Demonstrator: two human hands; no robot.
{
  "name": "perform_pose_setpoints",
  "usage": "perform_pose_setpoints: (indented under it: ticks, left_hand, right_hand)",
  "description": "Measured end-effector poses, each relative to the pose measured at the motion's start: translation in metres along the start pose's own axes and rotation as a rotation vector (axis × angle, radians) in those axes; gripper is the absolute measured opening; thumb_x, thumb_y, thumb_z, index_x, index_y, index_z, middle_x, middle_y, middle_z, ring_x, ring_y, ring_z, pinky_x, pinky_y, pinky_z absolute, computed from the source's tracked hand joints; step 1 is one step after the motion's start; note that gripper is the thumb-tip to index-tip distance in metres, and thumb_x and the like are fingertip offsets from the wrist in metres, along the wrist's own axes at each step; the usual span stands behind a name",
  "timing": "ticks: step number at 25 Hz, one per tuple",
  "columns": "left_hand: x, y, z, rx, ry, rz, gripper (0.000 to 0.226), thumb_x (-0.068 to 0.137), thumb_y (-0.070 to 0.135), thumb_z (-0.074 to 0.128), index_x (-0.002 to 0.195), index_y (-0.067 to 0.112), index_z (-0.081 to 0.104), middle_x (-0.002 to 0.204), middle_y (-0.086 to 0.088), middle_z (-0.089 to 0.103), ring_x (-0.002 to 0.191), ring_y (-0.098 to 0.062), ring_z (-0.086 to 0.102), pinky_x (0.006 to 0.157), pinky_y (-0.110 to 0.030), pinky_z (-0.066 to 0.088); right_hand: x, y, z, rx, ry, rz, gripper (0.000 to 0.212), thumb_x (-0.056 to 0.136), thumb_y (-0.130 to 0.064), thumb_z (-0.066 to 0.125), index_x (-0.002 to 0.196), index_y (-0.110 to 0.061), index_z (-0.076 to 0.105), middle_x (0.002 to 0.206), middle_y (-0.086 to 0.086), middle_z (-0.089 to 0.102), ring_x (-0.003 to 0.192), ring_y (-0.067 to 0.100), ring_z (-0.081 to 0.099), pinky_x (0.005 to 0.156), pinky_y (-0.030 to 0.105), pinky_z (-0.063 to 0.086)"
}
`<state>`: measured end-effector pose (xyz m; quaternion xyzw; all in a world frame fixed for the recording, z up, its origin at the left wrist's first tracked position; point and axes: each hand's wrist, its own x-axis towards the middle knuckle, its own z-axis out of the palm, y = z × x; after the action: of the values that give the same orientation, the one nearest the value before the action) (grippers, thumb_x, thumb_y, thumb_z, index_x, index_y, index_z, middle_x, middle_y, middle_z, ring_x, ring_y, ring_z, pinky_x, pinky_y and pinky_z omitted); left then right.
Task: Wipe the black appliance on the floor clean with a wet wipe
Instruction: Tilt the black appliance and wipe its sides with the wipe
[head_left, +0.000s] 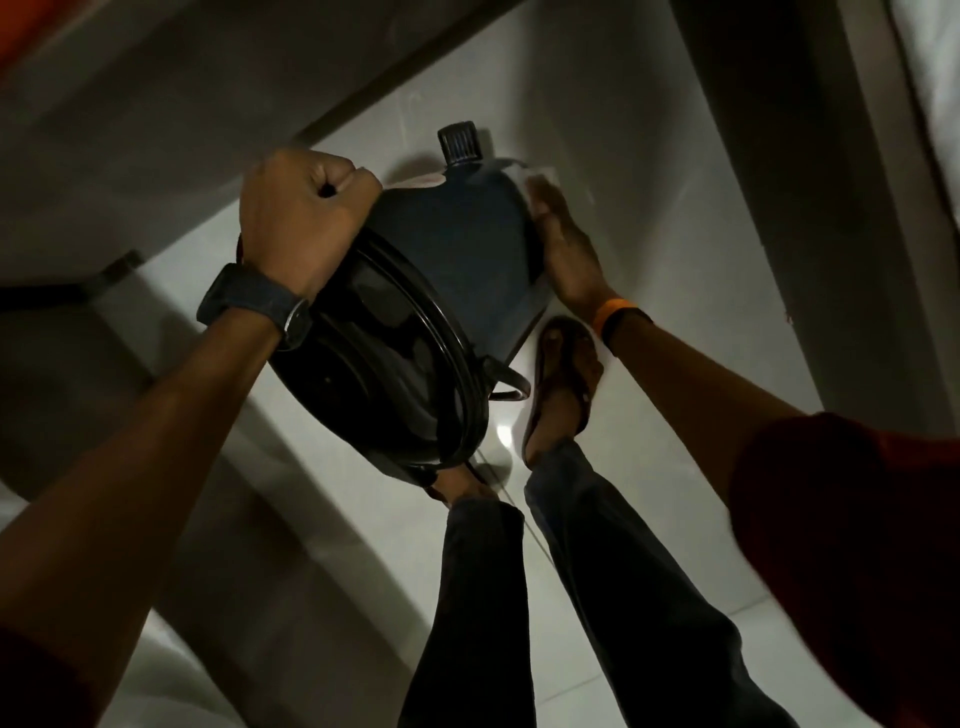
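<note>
The black appliance (447, 270) is tilted up off the floor in the middle of the view, its round dark base with a coiled cord facing me and a ribbed knob (458, 141) at its far end. My left hand (304, 218) is clenched around its upper left edge, probably on a handle hidden under the fist. My right hand (563, 244) presses a white wet wipe (535, 179) flat against the appliance's right side; most of the wipe is hidden under my fingers.
Pale floor tiles (675, 519) lie below. My legs in dark trousers and sandalled feet (563, 374) stand just under the appliance. A grey wall or furniture panel (130, 130) runs on the left, another dark panel (779, 182) on the right.
</note>
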<state>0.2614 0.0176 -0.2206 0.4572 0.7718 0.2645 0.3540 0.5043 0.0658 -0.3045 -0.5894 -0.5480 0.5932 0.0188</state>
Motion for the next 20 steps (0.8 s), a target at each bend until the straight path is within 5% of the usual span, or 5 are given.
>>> perform_pose_setpoints:
  ticks: [4, 8, 13, 17, 20]
  left_hand:
    - [0.004, 0.02, 0.01, 0.143, -0.041, 0.145, 0.041, 0.085, 0.022, 0.054, 0.046, 0.014, 0.042, 0.042, 0.007, 0.043, 0.044, -0.006, 0.035, 0.048, -0.011, 0.026]
    - [0.0, 0.041, 0.011, 0.342, -0.081, 0.253, 0.036, 0.082, 0.027, 0.052, 0.05, 0.013, 0.044, 0.048, 0.002, 0.047, 0.053, -0.021, 0.051, 0.054, -0.026, 0.032]
    - [-0.053, 0.063, 0.046, 0.608, -0.219, 0.882, 0.016, 0.081, 0.028, 0.063, 0.07, 0.016, 0.06, 0.079, -0.009, 0.066, 0.087, -0.029, 0.058, 0.085, -0.045, 0.049]
    - [-0.132, 0.028, 0.054, 0.642, -0.002, 0.352, 0.071, 0.072, 0.044, 0.066, 0.135, 0.024, 0.041, 0.15, -0.012, 0.04, 0.143, -0.033, 0.031, 0.116, -0.061, 0.022]
    - [-0.16, 0.007, 0.057, 0.615, 0.001, 0.11, 0.101, 0.072, 0.044, 0.071, 0.155, 0.023, 0.016, 0.164, -0.018, 0.02, 0.153, -0.038, 0.014, 0.117, -0.072, 0.019]
  right_hand:
    - [-0.013, 0.02, 0.006, 0.231, 0.016, 0.229, 0.059, 0.11, -0.042, 0.015, 0.163, -0.019, 0.002, 0.173, 0.001, 0.0, 0.16, 0.021, 0.004, 0.131, 0.046, 0.006]
    - [-0.091, 0.004, 0.052, 0.582, 0.107, 0.266, 0.069, 0.098, -0.061, 0.04, 0.157, -0.027, 0.033, 0.165, -0.003, 0.036, 0.153, 0.015, 0.033, 0.127, 0.039, 0.027]
    - [-0.115, 0.011, 0.053, 0.953, 0.274, 0.513, 0.031, 0.103, -0.018, 0.051, 0.127, -0.005, 0.066, 0.139, 0.019, 0.064, 0.133, 0.033, 0.059, 0.116, 0.046, 0.045]
    - [-0.123, 0.019, 0.053, 0.968, 0.247, 0.745, 0.027, 0.101, -0.002, 0.054, 0.127, 0.004, 0.058, 0.141, 0.028, 0.057, 0.131, 0.044, 0.057, 0.112, 0.053, 0.047]
    - [-0.114, 0.028, 0.046, 0.683, 0.247, 0.688, 0.025, 0.088, 0.01, 0.067, 0.109, -0.004, 0.064, 0.134, 0.024, 0.061, 0.119, 0.038, 0.063, 0.106, 0.052, 0.052]
